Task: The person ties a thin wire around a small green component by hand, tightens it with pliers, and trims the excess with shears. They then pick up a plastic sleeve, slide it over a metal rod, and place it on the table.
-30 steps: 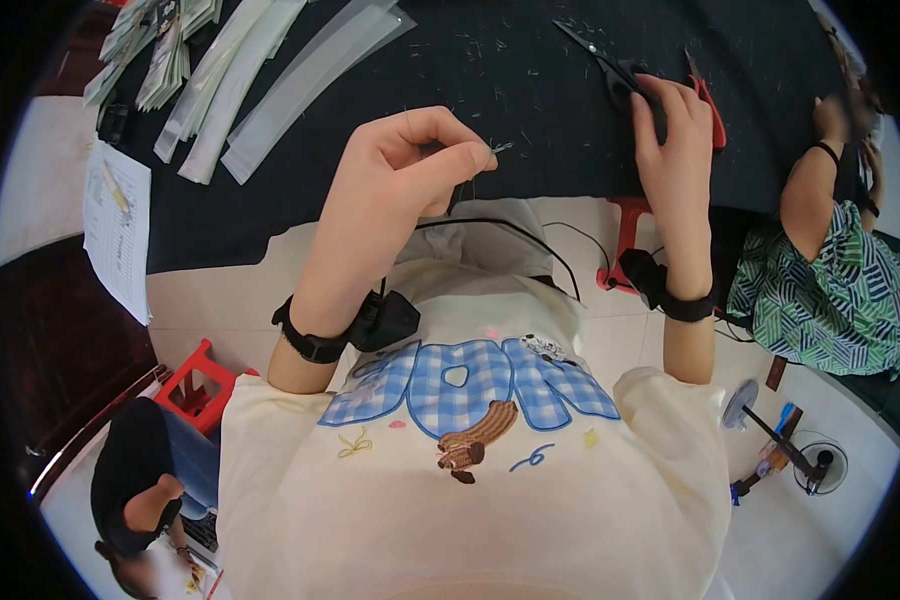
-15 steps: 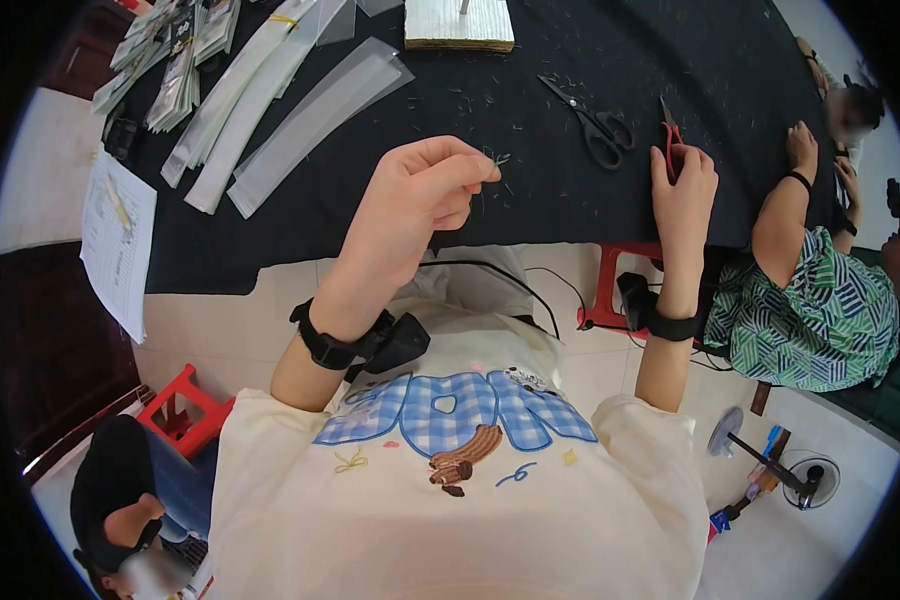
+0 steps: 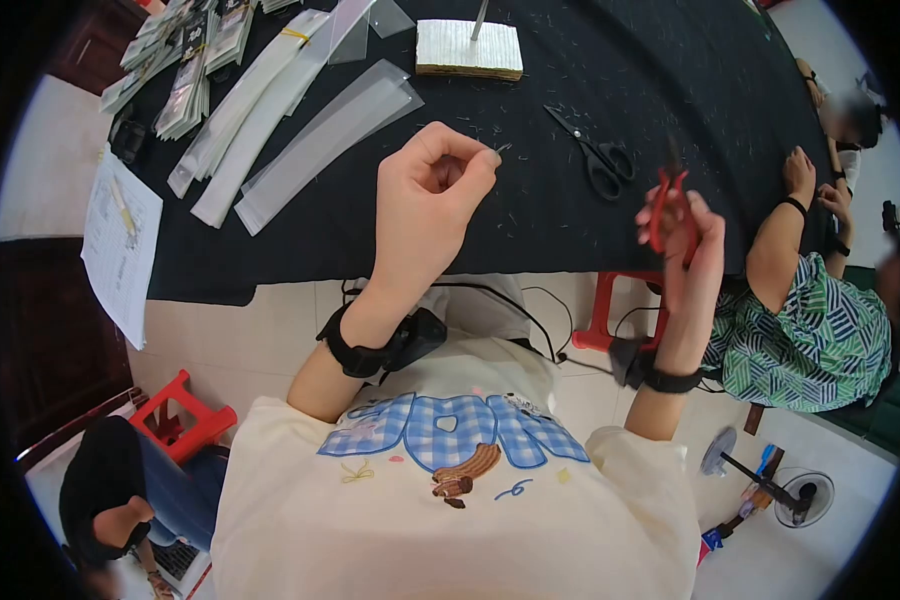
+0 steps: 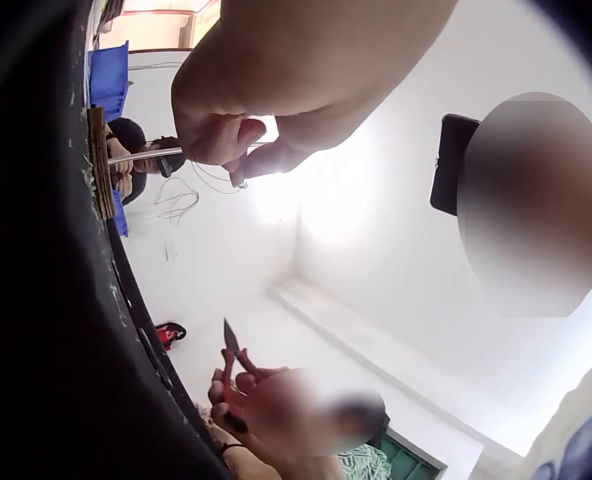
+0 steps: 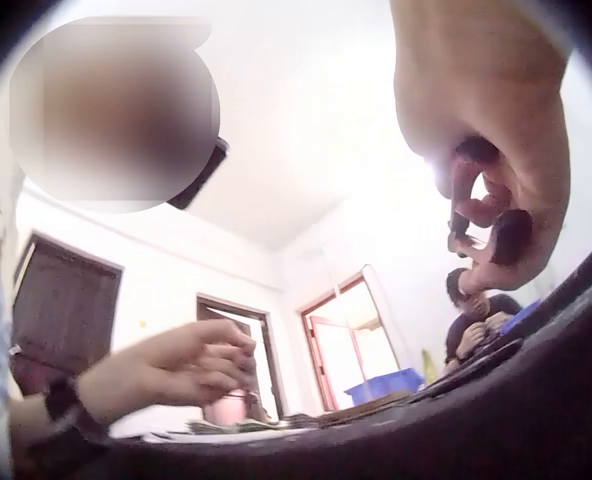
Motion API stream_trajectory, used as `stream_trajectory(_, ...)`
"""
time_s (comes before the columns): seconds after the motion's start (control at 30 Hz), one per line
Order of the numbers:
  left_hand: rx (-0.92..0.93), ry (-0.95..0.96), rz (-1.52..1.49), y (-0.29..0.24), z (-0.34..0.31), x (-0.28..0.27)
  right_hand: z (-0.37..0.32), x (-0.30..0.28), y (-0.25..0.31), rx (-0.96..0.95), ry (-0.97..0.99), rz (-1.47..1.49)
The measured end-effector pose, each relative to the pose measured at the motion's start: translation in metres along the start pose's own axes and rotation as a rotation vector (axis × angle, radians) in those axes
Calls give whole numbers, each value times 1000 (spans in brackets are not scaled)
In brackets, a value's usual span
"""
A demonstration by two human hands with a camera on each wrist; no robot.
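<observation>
My left hand (image 3: 428, 200) pinches a small thin greenish piece (image 3: 504, 149) between thumb and index finger, above the black cloth. To the right, my right hand (image 3: 692, 240) grips the red-handled cutters (image 3: 675, 215), their dark tip pointing away from me; both are slightly blurred. In the left wrist view the cutters' blades (image 4: 232, 337) rise from the right hand. The right wrist view shows the right hand (image 5: 496, 190) curled around the handles. Black scissors (image 3: 602, 160) lie on the cloth between the two hands.
A white-topped block (image 3: 468, 50) with an upright rod stands at the back. Clear plastic sleeves (image 3: 320, 150) and banded packs (image 3: 190, 85) lie at the left, near a written sheet (image 3: 120, 245). Small clippings dot the black cloth (image 3: 370, 230). Another person's arms (image 3: 785, 200) rest at the right edge.
The right hand has gone from the black scissors to the red-handled cutters and lifted them off the cloth. The left hand keeps its pinch. The head view has shifted, showing more of the table's back.
</observation>
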State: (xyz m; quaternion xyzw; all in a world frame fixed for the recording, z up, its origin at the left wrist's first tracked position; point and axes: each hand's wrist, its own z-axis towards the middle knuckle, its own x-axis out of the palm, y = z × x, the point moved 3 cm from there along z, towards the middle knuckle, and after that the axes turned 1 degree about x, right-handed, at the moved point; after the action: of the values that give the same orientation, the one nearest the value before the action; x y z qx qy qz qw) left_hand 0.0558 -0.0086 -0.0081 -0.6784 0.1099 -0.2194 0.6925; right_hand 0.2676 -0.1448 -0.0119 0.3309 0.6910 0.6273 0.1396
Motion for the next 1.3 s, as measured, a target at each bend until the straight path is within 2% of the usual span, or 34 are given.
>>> stream_trajectory(0.07,23,-28,-5,5,1,2,-17,19,-12,170,151,169)
stream_trajectory(0.17,73,-57,26,13,2,6,-39,43,-21,160,305,119)
stream_trajectory(0.23,191,-71,74,18,2,7,-43,50,-26,27,376,-161)
stream_trajectory(0.3,205,-81,90,18,1,9,-46,58,-29,36,369,-154)
stream_trajectory(0.37,227,-95,109,15,-1,8,-47,59,-30,-117,341,-446)
stream_trajectory(0.6,395,-174,281,9,-4,10,-49,70,-32,-207,347,-607)
stream_trajectory(0.8,524,-189,428,2,-10,12,-53,75,-30,-88,369,-550)
stream_trajectory(0.93,660,-192,537,1,-13,13,-57,79,-32,-97,387,-559)
stream_trajectory(1.0,715,-201,567,0,-14,13,-58,81,-30,-185,377,-565)
stream_trajectory(1.23,915,-176,662,-8,-19,11,-62,80,-24,-187,380,-527)
stream_trajectory(1.3,937,-168,674,-9,-19,10,-66,81,-22,-130,391,-481)
